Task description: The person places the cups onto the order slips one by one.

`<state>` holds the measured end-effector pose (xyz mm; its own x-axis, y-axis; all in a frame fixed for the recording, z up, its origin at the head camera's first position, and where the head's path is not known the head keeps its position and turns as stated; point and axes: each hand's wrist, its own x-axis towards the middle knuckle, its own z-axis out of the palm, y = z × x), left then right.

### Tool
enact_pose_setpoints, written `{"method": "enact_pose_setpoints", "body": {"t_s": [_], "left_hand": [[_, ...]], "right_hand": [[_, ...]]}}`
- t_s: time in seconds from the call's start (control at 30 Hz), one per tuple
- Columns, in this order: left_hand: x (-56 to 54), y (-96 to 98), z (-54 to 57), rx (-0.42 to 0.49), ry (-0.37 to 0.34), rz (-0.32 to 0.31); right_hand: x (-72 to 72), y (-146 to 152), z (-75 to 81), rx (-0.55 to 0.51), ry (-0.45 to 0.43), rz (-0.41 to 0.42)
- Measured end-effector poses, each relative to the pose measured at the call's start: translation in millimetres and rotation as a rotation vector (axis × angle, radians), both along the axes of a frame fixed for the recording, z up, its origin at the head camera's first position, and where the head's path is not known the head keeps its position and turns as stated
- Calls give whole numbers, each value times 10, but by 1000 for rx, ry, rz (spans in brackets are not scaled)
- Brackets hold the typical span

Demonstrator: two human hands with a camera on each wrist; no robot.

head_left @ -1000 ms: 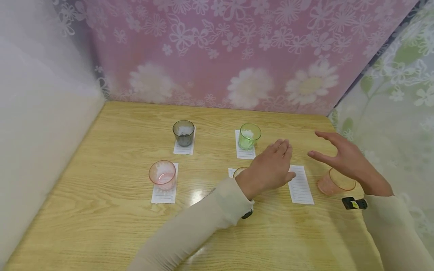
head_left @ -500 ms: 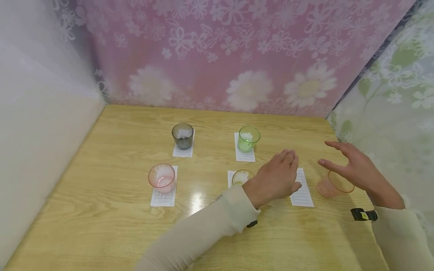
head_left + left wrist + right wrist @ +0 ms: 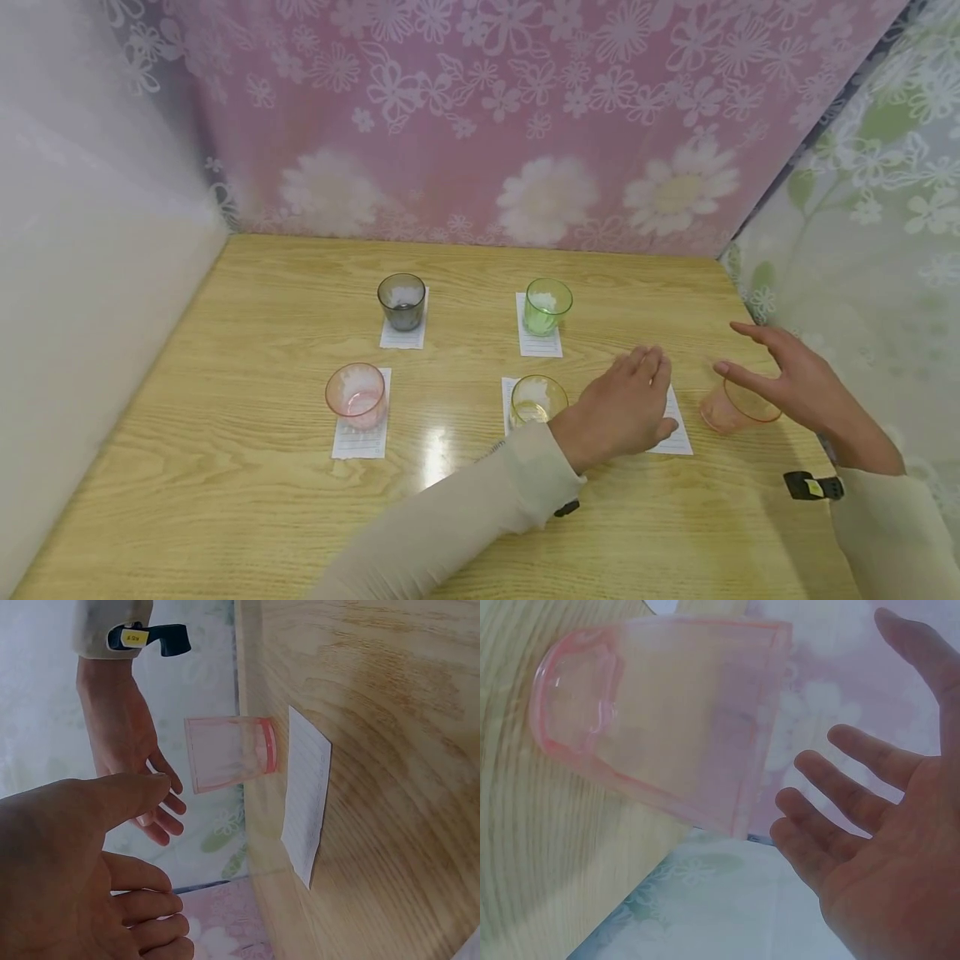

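An orange-pink clear cup (image 3: 722, 413) stands upright on the table's right side, beside a lined paper slip (image 3: 677, 429). My right hand (image 3: 810, 400) hovers over the cup's far right side, thumb and fingers spread. The right wrist view shows a gap between that hand (image 3: 907, 847) and the cup (image 3: 660, 712). My left hand (image 3: 618, 408) is held above the table over part of the slip, its fingers straight and holding nothing. In the left wrist view, the cup (image 3: 229, 754) sits past the left thumb, next to the slip (image 3: 306, 791).
Left of my left hand, a yellow cup (image 3: 539, 398) stands on a slip, partly behind the sleeve. Farther back are a green cup (image 3: 548, 308) and a grey cup (image 3: 402, 303), both on slips. A pink cup (image 3: 356, 396) stands at left. Patterned walls border the table (image 3: 262, 517).
Both hands have shifted right and closer to me, with nothing in them. More of the yellow cup shows now. The view has tilted slightly; the cups stand as before.
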<state>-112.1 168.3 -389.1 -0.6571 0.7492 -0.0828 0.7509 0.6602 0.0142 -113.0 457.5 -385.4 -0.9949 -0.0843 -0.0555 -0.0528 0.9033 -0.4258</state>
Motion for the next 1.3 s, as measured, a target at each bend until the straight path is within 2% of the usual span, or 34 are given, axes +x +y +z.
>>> {"method": "enact_pose_setpoints", "body": {"t_s": [0.2,0.53,0.67,0.87,1.1,1.3], "left_hand": [[25,67,-94,8,-2,2],[74,146,-268,43,14,44],[54,173,-384,48,25,61],[15,200,-588,74,-2,98],[25,207,-670,74,15,84],[14,227,-779,73,27,85]], "right_hand": [[49,40,-43,-6,-13,-18],[96,110,-110,-59,-18,-12],[136,149,-148,-84,-35,-17],[225,200,-212,-124,-42,-16],[274,225,-262,-127,-15,5],[338,286,-302,-138,-47,-21]]}}
